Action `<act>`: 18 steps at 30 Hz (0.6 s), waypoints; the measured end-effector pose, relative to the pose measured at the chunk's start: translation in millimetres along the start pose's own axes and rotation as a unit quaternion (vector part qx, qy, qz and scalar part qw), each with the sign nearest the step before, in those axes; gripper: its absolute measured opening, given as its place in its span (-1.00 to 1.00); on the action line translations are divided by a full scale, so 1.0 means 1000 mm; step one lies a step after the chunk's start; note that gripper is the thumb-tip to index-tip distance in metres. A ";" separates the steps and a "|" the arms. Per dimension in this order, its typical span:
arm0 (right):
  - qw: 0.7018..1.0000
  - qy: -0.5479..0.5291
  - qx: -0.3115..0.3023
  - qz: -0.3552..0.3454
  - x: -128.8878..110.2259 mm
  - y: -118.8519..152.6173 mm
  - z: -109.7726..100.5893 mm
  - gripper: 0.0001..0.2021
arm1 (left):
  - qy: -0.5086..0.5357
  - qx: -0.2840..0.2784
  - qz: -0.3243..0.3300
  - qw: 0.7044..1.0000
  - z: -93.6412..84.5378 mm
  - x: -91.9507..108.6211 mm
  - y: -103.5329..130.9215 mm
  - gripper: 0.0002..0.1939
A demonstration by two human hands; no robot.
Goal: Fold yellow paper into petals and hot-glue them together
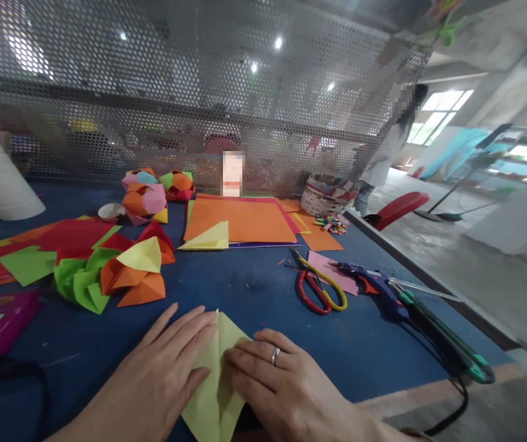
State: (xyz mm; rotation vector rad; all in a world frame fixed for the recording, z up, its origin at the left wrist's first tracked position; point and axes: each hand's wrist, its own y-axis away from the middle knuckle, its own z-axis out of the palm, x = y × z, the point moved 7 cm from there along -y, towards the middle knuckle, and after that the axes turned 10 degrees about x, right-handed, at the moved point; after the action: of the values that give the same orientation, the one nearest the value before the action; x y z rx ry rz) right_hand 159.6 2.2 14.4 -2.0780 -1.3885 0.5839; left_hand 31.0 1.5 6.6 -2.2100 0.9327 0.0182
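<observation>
A pale yellow sheet of paper (208,393) lies on the table in front of me, with a crease down its middle and a pointed top. My left hand (166,362) rests flat on its left half, fingers stretched out. On the other side, my right hand (282,383), a ring on one finger, has its fingers together and bent over the right flap of the paper. Its fingertips are close to the crease, and the thumb is hidden. Beyond my hands, a folded yellow piece (210,238) sits on a stack of orange paper (245,218).
Scissors (321,282), a blue glue gun (378,288) and a green-black cutter (443,337) lie right. Left are folded paper pieces (88,279), loose sheets (28,264) and a purple device (3,325). Paper balls (144,199) and a basket (328,195) stand behind; a person (383,150) stands beyond.
</observation>
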 end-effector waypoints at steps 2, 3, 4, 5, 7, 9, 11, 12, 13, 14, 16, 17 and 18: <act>1.000 0.005 0.020 -0.006 0.001 0.000 0.000 -0.69 | -0.010 -0.013 0.014 1.000 0.005 0.001 0.002 -0.61; 1.000 0.009 0.026 -0.007 0.002 0.000 0.000 -0.70 | -0.013 -0.020 0.016 1.000 0.007 0.001 0.003 -0.60; 0.999 0.013 0.034 -0.008 0.003 0.001 0.000 -0.71 | -0.014 -0.032 0.017 0.999 0.009 0.001 0.004 -0.59; 0.999 0.018 0.044 -0.009 0.003 0.001 0.001 -0.72 | -0.015 -0.043 0.020 0.999 0.011 0.001 0.006 -0.58; 0.997 0.026 0.071 -0.009 0.004 0.002 0.000 -0.75 | -0.020 -0.062 0.026 0.998 0.015 0.000 0.009 -0.57; 0.995 0.030 0.095 -0.007 0.005 0.004 0.000 -0.77 | -0.025 -0.075 0.038 0.996 0.018 0.000 0.009 -0.56; 0.994 0.027 0.106 -0.004 0.007 0.006 0.002 -0.78 | -0.024 -0.070 0.043 0.996 0.018 0.001 0.007 -0.59; 0.994 0.024 0.106 -0.003 0.007 0.006 0.003 -0.78 | -0.021 -0.064 0.041 0.997 0.017 0.001 0.004 -0.61; 0.994 0.023 0.105 -0.002 0.007 0.007 0.004 -0.78 | -0.017 -0.057 0.039 0.997 0.016 0.001 0.002 -0.63; 0.994 0.022 0.105 0.000 0.008 0.008 0.005 -0.78 | -0.012 -0.052 0.037 0.998 0.015 0.001 0.000 -0.64; 0.994 0.024 0.104 0.003 0.009 0.008 0.006 -0.79 | -0.007 -0.049 0.040 0.998 0.013 0.003 -0.004 -0.64; 0.994 0.024 0.106 0.003 0.009 0.009 0.005 -0.79 | -0.006 -0.049 0.045 0.998 0.012 0.004 -0.004 -0.63; 0.994 0.023 0.110 0.003 0.009 0.009 0.005 -0.80 | -0.007 -0.050 0.048 0.998 0.012 0.005 -0.005 -0.63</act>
State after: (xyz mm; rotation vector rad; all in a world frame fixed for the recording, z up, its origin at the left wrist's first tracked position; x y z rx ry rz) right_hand 165.8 8.7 4.2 -1.9089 -1.2339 0.6562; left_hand 40.5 8.6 -0.5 -2.2509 1.0501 0.1265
